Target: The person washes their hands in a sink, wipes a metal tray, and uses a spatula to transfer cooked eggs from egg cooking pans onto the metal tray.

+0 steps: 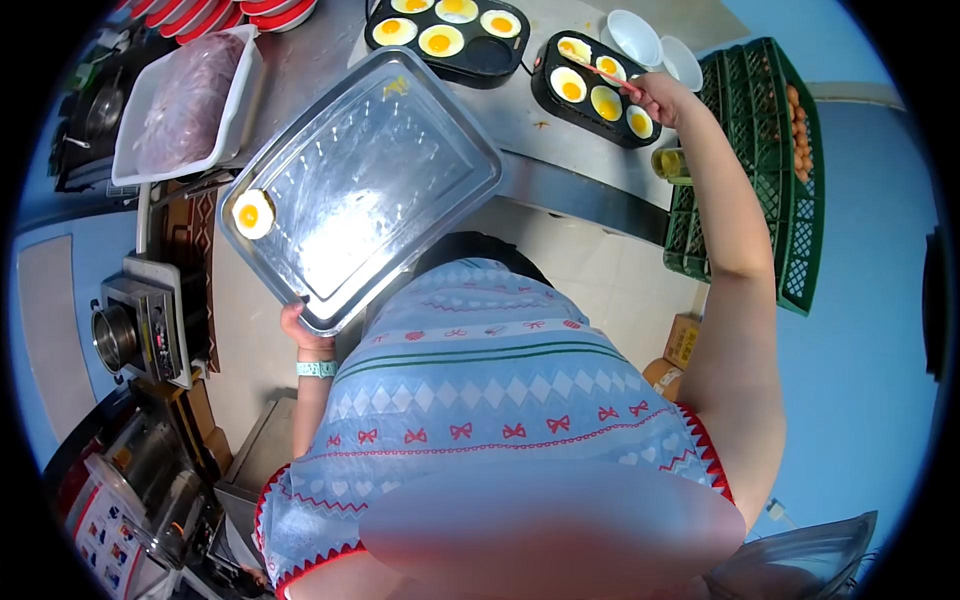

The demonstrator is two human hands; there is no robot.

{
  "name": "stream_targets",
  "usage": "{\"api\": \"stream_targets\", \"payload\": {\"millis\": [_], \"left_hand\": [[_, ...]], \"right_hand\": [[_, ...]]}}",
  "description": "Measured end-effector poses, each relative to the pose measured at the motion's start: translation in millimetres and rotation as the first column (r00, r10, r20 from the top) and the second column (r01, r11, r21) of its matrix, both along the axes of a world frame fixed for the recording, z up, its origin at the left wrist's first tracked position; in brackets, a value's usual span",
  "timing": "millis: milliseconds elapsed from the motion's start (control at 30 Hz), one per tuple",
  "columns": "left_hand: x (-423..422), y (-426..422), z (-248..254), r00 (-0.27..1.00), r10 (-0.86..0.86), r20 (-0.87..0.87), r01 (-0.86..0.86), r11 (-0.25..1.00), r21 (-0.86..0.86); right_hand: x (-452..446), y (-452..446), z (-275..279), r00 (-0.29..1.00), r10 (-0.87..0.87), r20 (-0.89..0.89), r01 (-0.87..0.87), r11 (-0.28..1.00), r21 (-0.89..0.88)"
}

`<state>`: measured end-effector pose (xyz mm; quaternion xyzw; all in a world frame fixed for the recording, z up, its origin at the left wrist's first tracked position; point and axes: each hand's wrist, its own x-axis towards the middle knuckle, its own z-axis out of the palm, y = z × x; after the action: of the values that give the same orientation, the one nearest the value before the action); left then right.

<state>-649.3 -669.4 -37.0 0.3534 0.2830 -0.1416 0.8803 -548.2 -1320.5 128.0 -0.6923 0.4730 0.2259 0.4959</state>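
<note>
My left hand (306,328) grips the near corner of a shiny metal tray (350,170), which is tilted in front of my body. One fried egg (253,214) lies near the tray's left edge, and a yellow smear marks its far end. My right hand (662,100) is closed around a thin reddish stick-like utensil (612,77). Its tip reaches a fried egg (574,49) in the right egg pan (590,112), a black pan with several round wells. Several eggs with yellow yolks sit in those wells.
Another black egg pan (455,68) holds several eggs; one well has none. White bowls (633,38) stand behind the right pan, a small jar (670,164) beside it. Green crates (745,150) with brown eggs (799,135) are at right. A white tub (250,75) holds a bagged pinkish mass.
</note>
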Motion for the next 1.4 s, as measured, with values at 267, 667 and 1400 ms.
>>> {"api": "stream_targets", "payload": {"millis": [267, 667, 1400], "left_hand": [[-3.8, 2.8, -3.5, 0.999, 0.004, 0.046, -0.004, 1.000, -0.001], [8.7, -0.3, 1.7, 0.998, -0.047, 0.050, 0.045, 0.998, 0.052], [-1.0, -23.2, 33.3, 0.999, -0.034, 0.014, 0.035, 0.996, -0.084]], "right_hand": [[14.9, 10.2, -19.4, 0.745, -0.654, -0.135, 0.386, 0.257, 0.886], [-177.1, 164.9, 67.4, 0.588, -0.478, 0.652, 0.299, 0.878, 0.374], [-250.3, 240.4, -7.6, 0.118, -0.322, 0.940, 0.578, 0.792, 0.198]]}}
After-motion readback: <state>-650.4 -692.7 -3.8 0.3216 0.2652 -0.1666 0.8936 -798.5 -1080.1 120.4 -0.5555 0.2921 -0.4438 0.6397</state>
